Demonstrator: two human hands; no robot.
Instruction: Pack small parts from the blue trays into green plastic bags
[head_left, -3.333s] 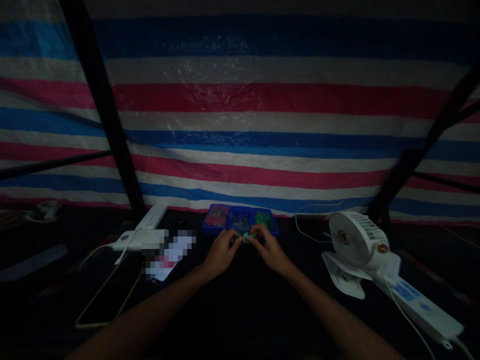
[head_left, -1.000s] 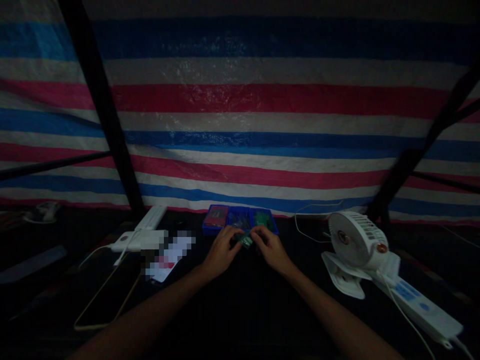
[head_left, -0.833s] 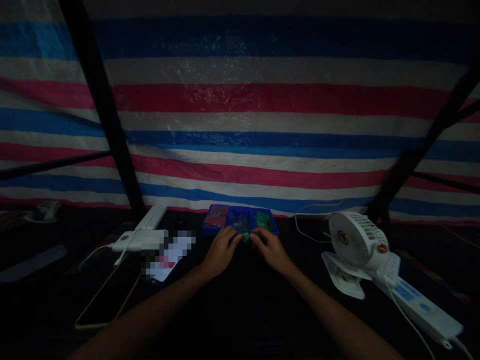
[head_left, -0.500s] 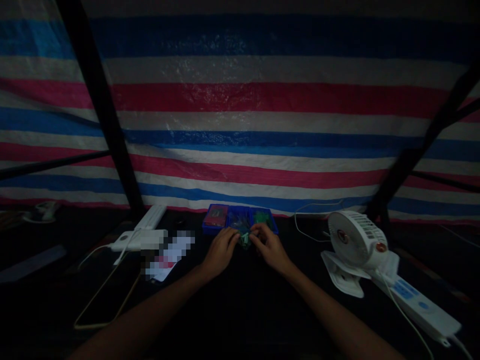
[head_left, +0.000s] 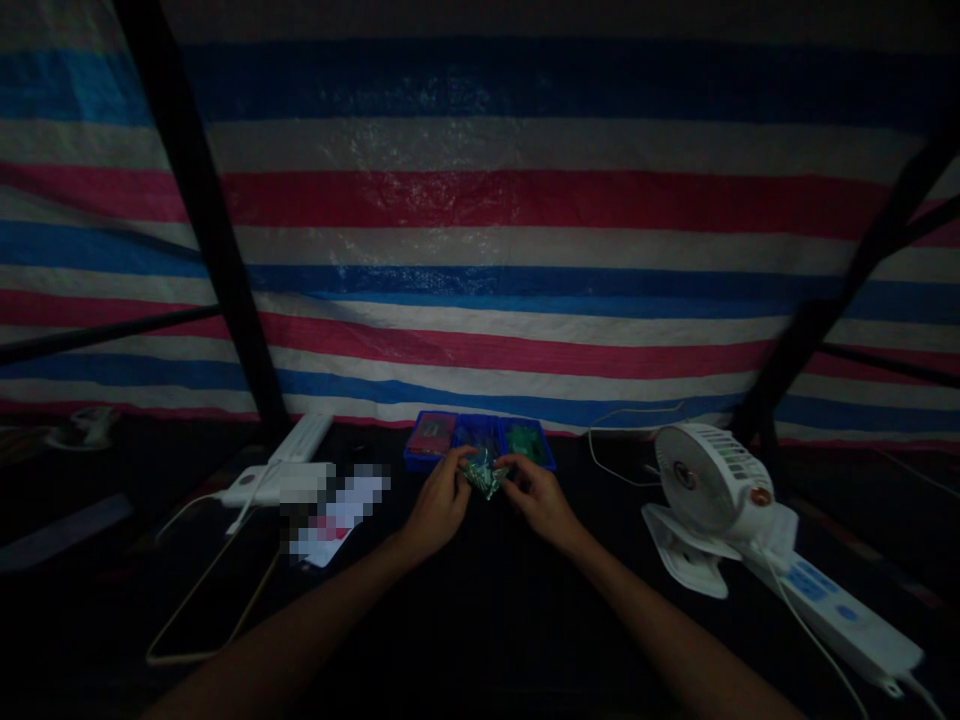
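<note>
A small clear plastic bag (head_left: 486, 478) with shiny green contents is pinched between my two hands, just in front of the blue bins. My left hand (head_left: 439, 500) grips its left edge with thumb and fingers. On the other edge, my right hand (head_left: 541, 503) is closed in a pinch. Behind them stand blue divided bins (head_left: 409, 462). The left compartment holds a red packet (head_left: 433, 434), the middle one clear plastic, the right one green pieces (head_left: 523, 438). It is too dim to make out what the bag contains.
On the right, a white clip fan (head_left: 709, 485) stands beside a white power strip (head_left: 847, 615). At left lie a phone (head_left: 214, 600), a white card (head_left: 337, 540) and another power strip (head_left: 300, 450) with cables. A striped tarp (head_left: 510, 200) hangs behind, between dark posts (head_left: 202, 220).
The bag has spread and its green contents show more between my hands. My fingers have shifted slightly at its edges. The surroundings look the same.
</note>
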